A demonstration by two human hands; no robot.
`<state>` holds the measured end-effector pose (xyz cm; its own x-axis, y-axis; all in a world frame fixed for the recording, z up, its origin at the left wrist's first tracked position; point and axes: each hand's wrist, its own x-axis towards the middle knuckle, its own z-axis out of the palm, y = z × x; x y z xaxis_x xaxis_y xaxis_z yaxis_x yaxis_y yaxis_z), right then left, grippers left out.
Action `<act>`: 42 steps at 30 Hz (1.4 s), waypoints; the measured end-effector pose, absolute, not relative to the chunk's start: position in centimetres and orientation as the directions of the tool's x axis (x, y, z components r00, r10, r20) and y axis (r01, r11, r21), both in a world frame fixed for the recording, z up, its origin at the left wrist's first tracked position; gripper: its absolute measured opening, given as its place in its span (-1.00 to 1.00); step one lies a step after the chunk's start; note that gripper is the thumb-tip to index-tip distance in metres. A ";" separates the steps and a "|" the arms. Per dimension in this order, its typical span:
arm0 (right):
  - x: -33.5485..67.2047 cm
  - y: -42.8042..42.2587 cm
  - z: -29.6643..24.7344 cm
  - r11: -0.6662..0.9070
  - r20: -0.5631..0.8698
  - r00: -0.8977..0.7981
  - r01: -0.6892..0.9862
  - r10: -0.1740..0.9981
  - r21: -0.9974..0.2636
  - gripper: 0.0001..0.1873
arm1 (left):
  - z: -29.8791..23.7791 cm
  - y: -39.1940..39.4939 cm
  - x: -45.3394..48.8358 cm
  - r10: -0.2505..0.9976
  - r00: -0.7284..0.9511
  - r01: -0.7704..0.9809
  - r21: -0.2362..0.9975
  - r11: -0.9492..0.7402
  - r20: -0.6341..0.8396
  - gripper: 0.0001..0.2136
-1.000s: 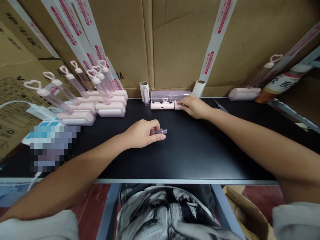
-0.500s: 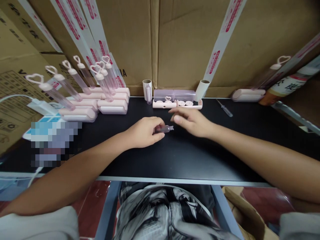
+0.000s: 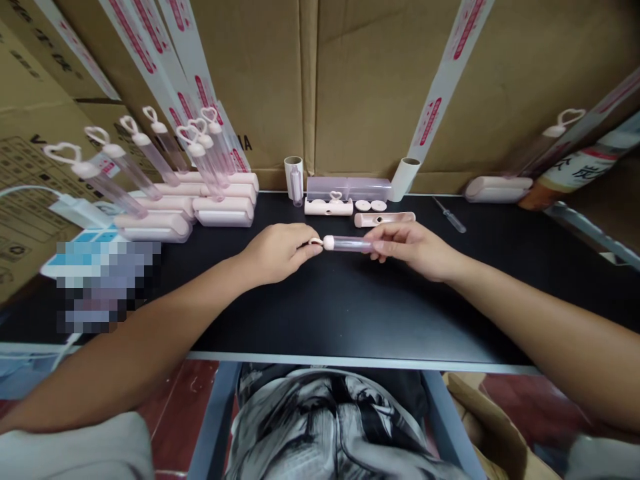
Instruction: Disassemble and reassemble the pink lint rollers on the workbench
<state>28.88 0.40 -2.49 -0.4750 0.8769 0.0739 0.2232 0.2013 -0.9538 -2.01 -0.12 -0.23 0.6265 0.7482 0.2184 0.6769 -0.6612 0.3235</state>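
Observation:
A clear pinkish tube handle [image 3: 350, 244] with a pale pink cap [image 3: 329, 243] and a heart-shaped loop [image 3: 315, 241] lies level between my hands, above the black tabletop. My left hand [image 3: 280, 253] is closed, thumb and fingers pinching the loop at the left end. Around the tube's right end wrap the fingers of my right hand [image 3: 407, 247], which cover that end. Just behind my right hand is a pink half-shell [image 3: 385, 219] with a hole in it. Farther back lie another pink shell [image 3: 329, 208] and two round pink discs [image 3: 371, 205].
Assembled pink rollers [image 3: 225, 212] with upright handles stand at the left, near a white-and-blue power strip [image 3: 83, 250]. Two white tubes [image 3: 404, 180] flank clear purple covers [image 3: 349, 189] at the back. To the right are a screwdriver [image 3: 454, 219], another roller [image 3: 499, 190] and a bottle [image 3: 575, 173].
My right hand, apart from the tube before, now grips its right end. The capped end with the heart loop now shows at my left fingers. One pink half-shell sits nearer and farther right.

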 end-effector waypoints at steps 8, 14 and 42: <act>26.6 -3.2 -0.7 0.749 0.301 -0.712 0.472 0.635 -0.464 -0.60 | -0.9 -2.5 0.5 0.716 0.653 0.638 0.329 -0.696 0.247 -0.69; 25.8 -3.7 -1.5 0.783 0.316 -0.748 0.415 0.584 -0.463 -0.77 | -0.9 -2.9 1.0 0.673 0.720 0.578 0.389 -0.717 0.170 -0.59; 28.0 -3.4 -1.0 0.907 0.466 -0.795 0.241 0.388 -0.345 -0.71 | 0.4 -2.4 -0.5 0.638 0.769 0.223 0.928 -0.299 0.021 -0.35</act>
